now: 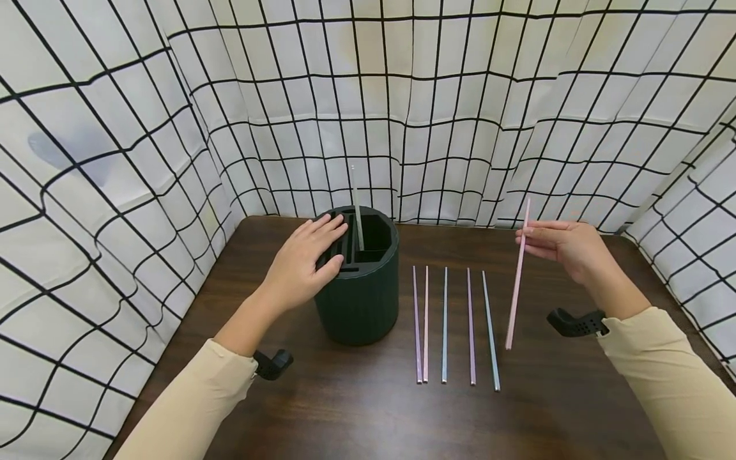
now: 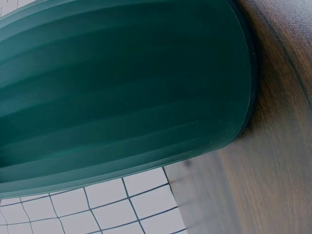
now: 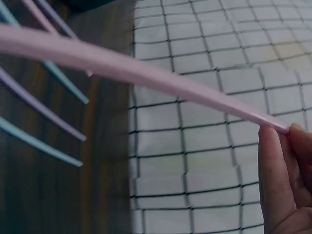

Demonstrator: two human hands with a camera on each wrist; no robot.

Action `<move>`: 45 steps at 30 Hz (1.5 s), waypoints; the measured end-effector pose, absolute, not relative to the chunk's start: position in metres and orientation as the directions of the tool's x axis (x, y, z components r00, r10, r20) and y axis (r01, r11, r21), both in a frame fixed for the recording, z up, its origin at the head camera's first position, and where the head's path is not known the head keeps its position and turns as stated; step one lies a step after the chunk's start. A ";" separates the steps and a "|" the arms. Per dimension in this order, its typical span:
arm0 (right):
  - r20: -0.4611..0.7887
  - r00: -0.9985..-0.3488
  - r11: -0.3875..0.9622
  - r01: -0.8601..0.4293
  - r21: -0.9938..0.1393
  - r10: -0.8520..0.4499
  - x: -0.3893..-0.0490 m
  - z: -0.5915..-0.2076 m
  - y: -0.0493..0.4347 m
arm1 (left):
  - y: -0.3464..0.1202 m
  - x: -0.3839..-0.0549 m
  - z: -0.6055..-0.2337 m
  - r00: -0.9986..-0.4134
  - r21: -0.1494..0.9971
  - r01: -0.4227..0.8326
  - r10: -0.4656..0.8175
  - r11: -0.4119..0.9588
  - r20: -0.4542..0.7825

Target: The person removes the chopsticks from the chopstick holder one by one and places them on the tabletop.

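Your progress, as far as it can be judged: one pale stick [image 1: 358,217] stands in the dark green holder [image 1: 358,310], and six sticks are outside it; just which compartment takes its lower end, I can't tell. Your right hand [image 1: 566,246] pinches a pink stick [image 1: 518,278] close to its far end, between thumb and fingers, out to the right of the rest; whether its near end meets the table [image 1: 345,409] is unclear. Five more lie loose between the holder and that hand, none of them held — from left to right, a purple stick [image 1: 416,326] and a light pink stick [image 1: 426,326] just beside each other, then a blue stick [image 1: 445,326], a second purple stick [image 1: 471,326] and a second blue stick [image 1: 490,329]; your left hand [image 1: 305,259] rests spread on the holder's slotted top, fingers extended, gripping no stick.
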State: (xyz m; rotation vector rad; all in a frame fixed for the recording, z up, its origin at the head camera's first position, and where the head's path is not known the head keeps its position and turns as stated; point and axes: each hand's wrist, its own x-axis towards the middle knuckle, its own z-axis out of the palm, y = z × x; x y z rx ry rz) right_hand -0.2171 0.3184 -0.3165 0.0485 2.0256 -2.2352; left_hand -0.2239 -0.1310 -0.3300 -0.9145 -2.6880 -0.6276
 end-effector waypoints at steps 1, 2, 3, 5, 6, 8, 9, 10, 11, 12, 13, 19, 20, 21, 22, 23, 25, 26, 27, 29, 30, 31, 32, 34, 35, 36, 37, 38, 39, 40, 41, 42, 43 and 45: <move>-0.121 -0.990 -0.102 0.128 -0.986 -0.080 -0.218 -0.322 0.322 | -0.130 -0.224 -0.330 -0.777 0.320 0.624 0.524 0.712 0.349; -0.131 -0.988 -0.112 0.140 -0.984 -0.086 -0.219 -0.327 0.326 | -0.130 -0.224 -0.330 -0.777 0.319 0.625 0.526 0.713 0.347; -0.136 -0.987 -0.107 0.145 -0.984 -0.084 -0.219 -0.331 0.328 | -0.130 -0.224 -0.330 -0.776 0.318 0.625 0.527 0.713 0.346; -0.148 -0.985 -0.112 0.157 -0.981 -0.084 -0.220 -0.339 0.333 | -0.129 -0.223 -0.329 -0.778 0.320 0.624 0.530 0.712 0.338; -0.156 -0.984 -0.108 0.165 -0.980 -0.083 -0.221 -0.342 0.334 | -0.130 -0.223 -0.329 -0.779 0.321 0.623 0.530 0.713 0.335; -0.172 -0.981 -0.082 0.179 -0.980 -0.091 -0.222 -0.349 0.336 | -0.130 -0.223 -0.329 -0.781 0.323 0.620 0.529 0.715 0.332; -0.185 -0.978 -0.072 0.193 -0.979 -0.098 -0.223 -0.353 0.337 | -0.130 -0.222 -0.329 -0.782 0.324 0.620 0.528 0.715 0.331; -0.199 -0.974 -0.060 0.206 -0.977 -0.109 -0.224 -0.356 0.338 | -0.130 -0.222 -0.329 -0.783 0.324 0.619 0.526 0.716 0.332; -0.216 -0.969 -0.043 0.223 -0.974 -0.121 -0.225 -0.360 0.338 | -0.131 -0.222 -0.329 -0.782 0.322 0.619 0.526 0.716 0.334; -0.237 -0.962 -0.038 0.244 -0.969 -0.133 -0.226 -0.365 0.339 | -0.131 -0.222 -0.329 -0.782 0.321 0.619 0.525 0.717 0.335; -0.257 -0.955 -0.035 0.265 -0.964 -0.146 -0.227 -0.370 0.340 | -0.131 -0.222 -0.329 -0.782 0.320 0.619 0.525 0.717 0.337; -0.383 -0.907 0.014 0.387 -0.922 -0.175 -0.232 -0.403 0.344 | -0.132 -0.222 -0.328 -0.782 0.321 0.619 0.525 0.717 0.336; -0.399 -0.900 0.031 0.400 -0.916 -0.179 -0.233 -0.408 0.344 | -0.133 -0.222 -0.328 -0.783 0.321 0.618 0.523 0.718 0.336; -0.413 -0.893 0.049 0.411 -0.910 -0.179 -0.234 -0.413 0.345 | -0.133 -0.222 -0.328 -0.784 0.321 0.616 0.522 0.719 0.337; -0.423 -0.887 0.064 0.418 -0.906 -0.185 -0.235 -0.418 0.344 | -0.133 -0.221 -0.327 -0.784 0.321 0.616 0.520 0.719 0.339; -0.433 -0.881 0.071 0.428 -0.901 -0.189 -0.236 -0.422 0.344 | -0.133 -0.221 -0.328 -0.784 0.320 0.615 0.519 0.720 0.339; -0.451 -0.871 0.063 0.447 -0.892 -0.194 -0.238 -0.430 0.342 | -0.133 -0.222 -0.328 -0.785 0.320 0.615 0.518 0.721 0.341; -0.455 -0.868 0.055 0.454 -0.889 -0.197 -0.239 -0.432 0.341 | -0.133 -0.222 -0.328 -0.785 0.320 0.614 0.518 0.722 0.340; -0.462 -0.867 0.052 0.461 -0.886 -0.189 -0.239 -0.435 0.340 | -0.132 -0.222 -0.328 -0.785 0.321 0.615 0.519 0.720 0.339; -0.472 -0.865 0.054 0.470 -0.881 -0.169 -0.239 -0.438 0.338 | -0.132 -0.222 -0.328 -0.785 0.323 0.615 0.521 0.719 0.334; -0.473 -0.866 0.059 0.470 -0.880 -0.162 -0.239 -0.439 0.337 | -0.132 -0.222 -0.327 -0.785 0.325 0.615 0.522 0.719 0.333; -0.477 -0.866 0.066 0.473 -0.879 -0.147 -0.239 -0.440 0.337 | -0.131 -0.222 -0.327 -0.785 0.328 0.616 0.522 0.717 0.333; -0.478 -0.868 0.072 0.473 -0.878 -0.138 -0.238 -0.441 0.337 | -0.130 -0.223 -0.327 -0.785 0.329 0.615 0.522 0.716 0.333; -0.474 -0.874 0.101 0.465 -0.880 -0.110 -0.237 -0.441 0.335 | -0.130 -0.223 -0.328 -0.784 0.329 0.617 0.521 0.715 0.338; -0.474 -0.876 0.112 0.463 -0.879 -0.092 -0.237 -0.441 0.334 | -0.129 -0.223 -0.328 -0.783 0.329 0.618 0.520 0.714 0.341; -0.470 -0.880 0.126 0.459 -0.880 -0.075 -0.237 -0.440 0.333 | -0.129 -0.223 -0.328 -0.782 0.329 0.619 0.520 0.713 0.344; -0.467 -0.883 0.144 0.456 -0.878 -0.054 -0.237 -0.440 0.331 | -0.129 -0.223 -0.327 -0.781 0.327 0.620 0.520 0.713 0.347; -0.463 -0.886 0.165 0.452 -0.876 -0.032 -0.236 -0.439 0.329 | -0.129 -0.223 -0.328 -0.780 0.325 0.621 0.520 0.713 0.348; -0.458 -0.889 0.187 0.448 -0.874 -0.011 -0.236 -0.439 0.328 | -0.129 -0.223 -0.328 -0.779 0.324 0.622 0.520 0.713 0.351; -0.455 -0.890 0.195 0.447 -0.873 0.007 -0.236 -0.438 0.326 | -0.129 -0.223 -0.328 -0.779 0.325 0.622 0.520 0.713 0.351; -0.454 -0.891 0.201 0.449 -0.871 0.023 -0.236 -0.438 0.324 | -0.130 -0.223 -0.328 -0.779 0.324 0.622 0.520 0.713 0.351; -0.450 -0.892 0.207 0.447 -0.871 0.033 -0.237 -0.438 0.323 | -0.130 -0.223 -0.328 -0.779 0.323 0.622 0.520 0.713 0.350; -0.448 -0.893 0.208 0.446 -0.871 0.039 -0.237 -0.438 0.322 | -0.129 -0.223 -0.328 -0.780 0.323 0.621 0.520 0.714 0.349; -0.444 -0.895 0.197 0.444 -0.874 0.047 -0.238 -0.438 0.319 | -0.130 -0.224 -0.328 -0.783 0.326 0.617 0.518 0.716 0.344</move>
